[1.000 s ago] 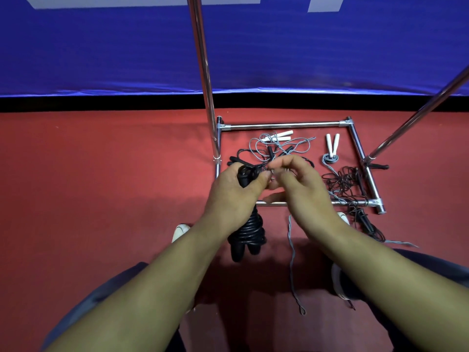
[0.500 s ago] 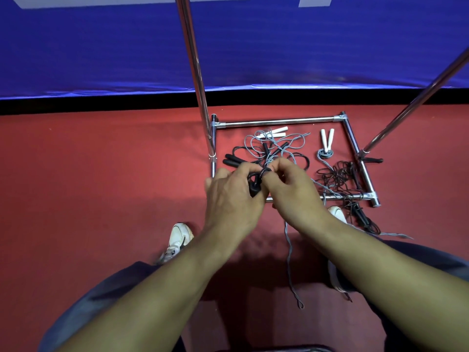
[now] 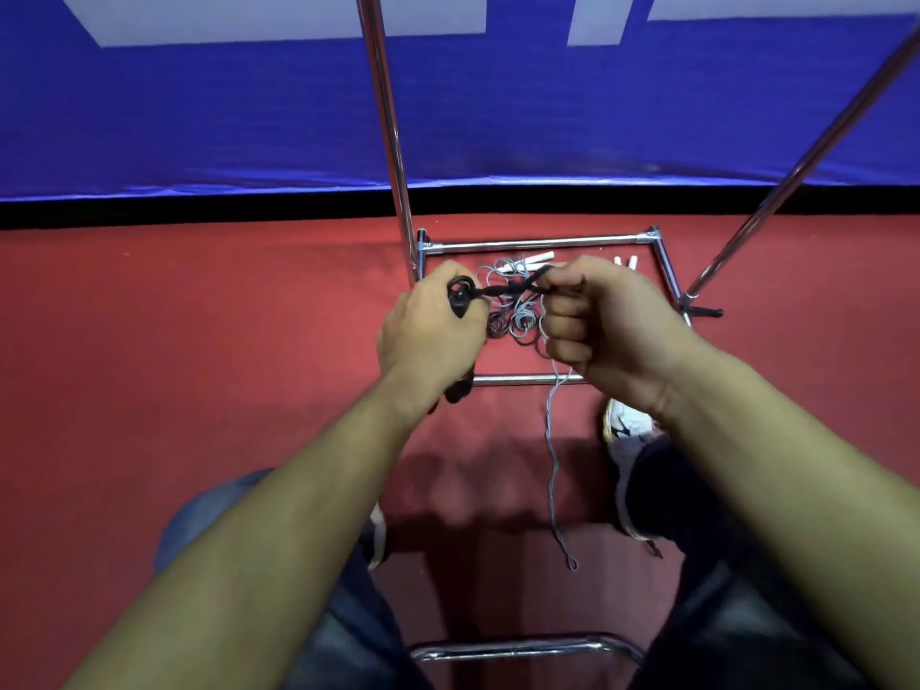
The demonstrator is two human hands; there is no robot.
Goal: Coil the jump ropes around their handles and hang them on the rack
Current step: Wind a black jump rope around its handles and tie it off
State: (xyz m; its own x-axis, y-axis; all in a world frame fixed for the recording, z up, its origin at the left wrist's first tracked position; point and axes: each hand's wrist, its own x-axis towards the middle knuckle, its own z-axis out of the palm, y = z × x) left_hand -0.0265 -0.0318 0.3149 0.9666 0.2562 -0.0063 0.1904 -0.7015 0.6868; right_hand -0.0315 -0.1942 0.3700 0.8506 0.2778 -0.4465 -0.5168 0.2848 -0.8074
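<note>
Now both fists raised, left hand [image 3: 430,331] and right hand [image 3: 597,316] fingers clamped on black rope [image 3: 503,291].

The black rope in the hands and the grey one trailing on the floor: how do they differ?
The black rope is pulled taut between the left hand and right hand; the grey rope lies slack on the red floor. Black is gripped, grey untouched. Both are thin cords.

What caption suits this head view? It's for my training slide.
Left hand grips black jump rope handles; right hand pulls its cord taut above the rack base.
</note>
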